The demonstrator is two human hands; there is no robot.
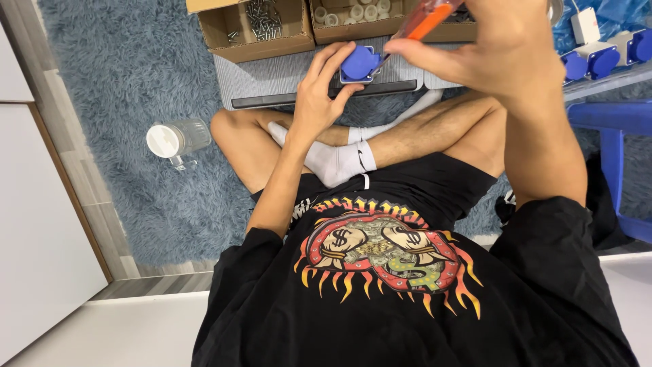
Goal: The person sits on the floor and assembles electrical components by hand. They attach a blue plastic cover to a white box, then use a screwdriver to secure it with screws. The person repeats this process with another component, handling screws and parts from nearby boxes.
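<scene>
- Left hand (319, 95) clasps a blue socket (360, 62) on the grey board (272, 78).
- Right hand (502, 47) grips an orange screwdriver (424, 20), tip at the socket.
- Fastening looks underway; finished-looking sockets (601, 58) lie right of the board, screws (261, 19) boxed behind it.

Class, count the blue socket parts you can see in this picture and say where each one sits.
4. One blue socket part sits under the left hand on the low grey table. Three more line the shelf at the right edge. Others may be hidden behind the right hand.
</scene>
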